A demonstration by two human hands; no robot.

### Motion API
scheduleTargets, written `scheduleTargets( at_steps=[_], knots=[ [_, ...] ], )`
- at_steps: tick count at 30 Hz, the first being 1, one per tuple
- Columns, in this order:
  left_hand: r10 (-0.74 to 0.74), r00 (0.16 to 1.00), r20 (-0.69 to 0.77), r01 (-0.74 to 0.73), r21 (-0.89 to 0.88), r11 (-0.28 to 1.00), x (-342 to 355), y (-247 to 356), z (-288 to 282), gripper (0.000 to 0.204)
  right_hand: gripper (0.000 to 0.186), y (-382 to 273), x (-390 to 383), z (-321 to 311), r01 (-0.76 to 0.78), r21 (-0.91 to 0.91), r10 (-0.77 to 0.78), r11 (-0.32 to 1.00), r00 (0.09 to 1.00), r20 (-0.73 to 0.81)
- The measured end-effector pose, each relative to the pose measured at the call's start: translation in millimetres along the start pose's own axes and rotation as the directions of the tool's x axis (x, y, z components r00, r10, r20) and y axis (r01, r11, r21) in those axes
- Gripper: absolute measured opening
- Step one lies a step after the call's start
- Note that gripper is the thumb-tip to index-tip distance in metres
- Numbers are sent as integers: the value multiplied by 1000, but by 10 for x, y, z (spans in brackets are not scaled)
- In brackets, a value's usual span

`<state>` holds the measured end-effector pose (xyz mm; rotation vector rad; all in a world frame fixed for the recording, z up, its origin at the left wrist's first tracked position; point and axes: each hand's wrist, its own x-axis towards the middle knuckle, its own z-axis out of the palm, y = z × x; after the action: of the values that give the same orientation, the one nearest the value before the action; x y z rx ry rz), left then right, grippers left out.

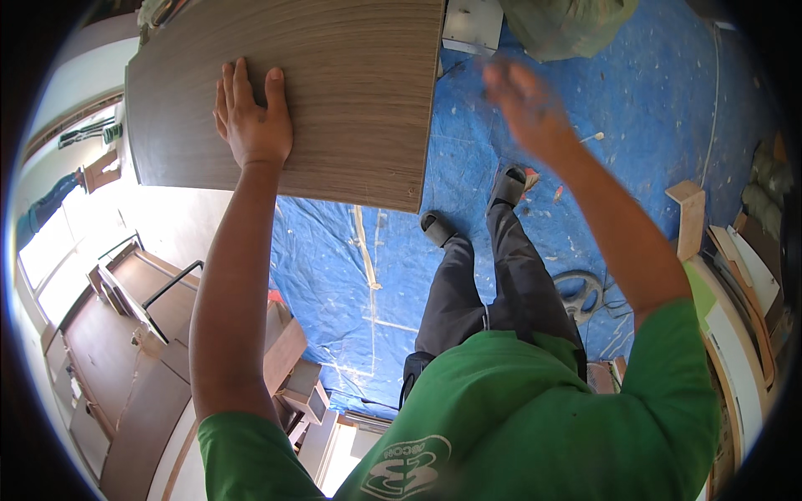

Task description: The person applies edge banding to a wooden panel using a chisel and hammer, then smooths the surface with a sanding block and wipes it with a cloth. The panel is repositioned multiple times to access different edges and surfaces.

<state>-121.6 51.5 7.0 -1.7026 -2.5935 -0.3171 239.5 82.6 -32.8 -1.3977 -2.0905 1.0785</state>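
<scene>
My left hand (257, 125) lies flat on a brown wood-grain board (359, 108), fingers spread and pointing away from me. The board's near edge and right edge both show, and its far end runs out of the picture. Off to the right of the board, my right hand (530, 108) is raised in the air above the blue floor sheet (635, 175). Motion blurs its fingers, so whether they hold anything cannot be made out. It does not touch the board.
A white box-like piece (473, 25) and a pale plastic bag (568, 25) lie beyond my right hand. Cut boards (752, 292) lean at the right. Wooden panels (117, 334) stand at the left. A grey wheel-shaped thing (579, 294) with a cable lies beside my leg.
</scene>
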Motion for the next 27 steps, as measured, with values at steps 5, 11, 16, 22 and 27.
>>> scheduleTargets(
  at_steps=[5, 11, 16, 22, 27],
  knots=[
    [23, 1000, -13, -23, -30, 999, 34, 65, 19, 77, 20, -17, 983, -335, -39, 282, 117, 959, 957, -266],
    [32, 999, -27, -33, -37, 999, 28, 34, 64, 78, 20, 218, 1427, -216, 265, -34, -259, 964, 890, -375],
    [41, 998, -36, -43, -29, 999, 30, 39, 93, 79, 27, 316, 611, 89, 356, 106, -341, 928, 930, -136],
    [44, 998, -47, -46, -27, 999, 23, -4, 89, 80, 30, 12, -489, 451, 348, 128, -352, 929, 936, 10],
    [49, 998, -41, -51, -38, 998, 47, 29, 99, 80, 29, -227, -1396, 574, 340, 274, -418, 900, 851, 319]
  ],
)
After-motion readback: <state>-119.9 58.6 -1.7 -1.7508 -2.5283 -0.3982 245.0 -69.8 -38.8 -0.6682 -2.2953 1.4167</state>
